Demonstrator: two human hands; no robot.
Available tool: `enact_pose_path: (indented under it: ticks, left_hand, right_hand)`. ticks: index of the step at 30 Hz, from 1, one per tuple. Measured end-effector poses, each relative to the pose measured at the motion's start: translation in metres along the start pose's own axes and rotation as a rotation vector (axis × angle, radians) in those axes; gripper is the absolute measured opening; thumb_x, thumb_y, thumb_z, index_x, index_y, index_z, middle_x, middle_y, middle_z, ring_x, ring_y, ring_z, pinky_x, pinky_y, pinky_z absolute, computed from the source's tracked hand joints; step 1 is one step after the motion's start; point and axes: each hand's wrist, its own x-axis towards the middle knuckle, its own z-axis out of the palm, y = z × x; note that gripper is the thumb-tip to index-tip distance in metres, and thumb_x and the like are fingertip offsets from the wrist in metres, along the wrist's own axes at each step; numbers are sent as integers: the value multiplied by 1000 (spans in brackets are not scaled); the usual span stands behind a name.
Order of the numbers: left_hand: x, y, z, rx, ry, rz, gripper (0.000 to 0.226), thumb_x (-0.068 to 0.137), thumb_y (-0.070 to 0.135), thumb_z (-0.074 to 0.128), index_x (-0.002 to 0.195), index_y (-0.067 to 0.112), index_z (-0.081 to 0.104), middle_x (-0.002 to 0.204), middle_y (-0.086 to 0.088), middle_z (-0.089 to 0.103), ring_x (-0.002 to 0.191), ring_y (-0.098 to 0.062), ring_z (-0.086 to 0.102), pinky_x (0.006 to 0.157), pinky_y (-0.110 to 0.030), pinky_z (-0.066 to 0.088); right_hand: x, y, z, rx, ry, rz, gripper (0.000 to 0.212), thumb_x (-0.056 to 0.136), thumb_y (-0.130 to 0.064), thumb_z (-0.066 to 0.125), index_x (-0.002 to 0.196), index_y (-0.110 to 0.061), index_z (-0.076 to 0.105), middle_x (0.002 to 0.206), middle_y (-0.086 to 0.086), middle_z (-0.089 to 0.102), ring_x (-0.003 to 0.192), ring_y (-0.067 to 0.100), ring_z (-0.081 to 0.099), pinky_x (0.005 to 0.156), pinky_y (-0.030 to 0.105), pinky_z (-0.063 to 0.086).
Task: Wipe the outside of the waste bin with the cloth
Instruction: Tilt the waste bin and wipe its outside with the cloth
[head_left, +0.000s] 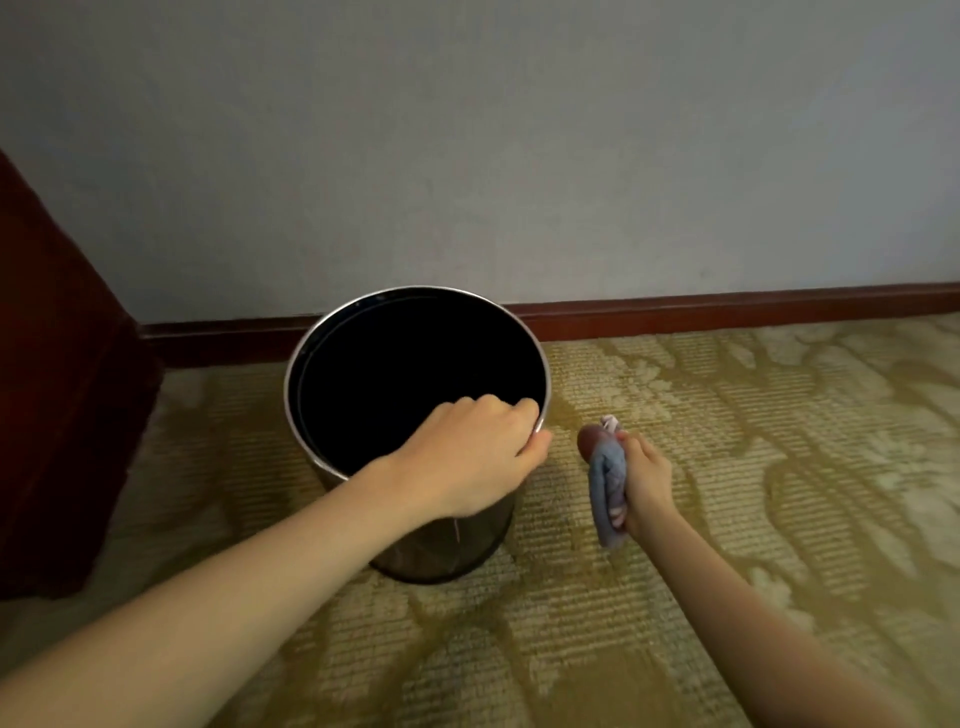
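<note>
A round metal waste bin (311, 343) with a silver rim and dark inside stands upright on the carpet near the wall. My left hand (467, 452) grips its near right rim, fingers curled over the edge and thumb outside. My right hand (644, 483) is to the right of the bin, apart from it, closed around a bunched blue-grey cloth (605, 488) that hangs down from the fist. The bin's lower outer wall (441, 551) shows below my left wrist.
Patterned yellow-beige carpet (727, 467) covers the floor. A dark red-brown skirting board (727, 312) runs along the pale wall behind the bin. A dark wooden cabinet side (62, 415) stands at the left, close to the bin.
</note>
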Motion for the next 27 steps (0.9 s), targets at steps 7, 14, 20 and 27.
enact_pose_path:
  ticks: [7,14,20,27]
  left_hand:
    - [-54,-67,-31,164,11,398,45,93,55,27,91,21,56,80,7,61,72,-13,60,60,-33,51]
    - [-77,-105,-27,360,122,484,44,96,48,38,69,17,55,64,3,57,57,-16,56,48,-30,48]
    - [-71,-105,-23,292,150,439,42,95,49,40,66,19,49,61,5,55,53,-14,53,42,-30,46]
    - [-68,-85,-21,180,201,254,49,95,54,24,65,24,47,57,13,45,50,-9,54,39,-30,43]
  right_hand:
    - [-14,20,3,127,-111,88,24,101,-16,38,98,-10,61,92,9,61,81,20,58,66,20,48]
    - [-31,18,30,241,-106,97,23,99,-11,42,106,-2,62,103,13,62,91,23,59,73,25,45]
    - [-28,4,33,333,-50,166,17,95,-14,52,95,-6,67,84,5,66,76,15,61,62,22,43]
    - [-30,-13,33,345,-52,141,22,94,-17,51,101,-5,67,83,8,65,78,20,61,68,27,46]
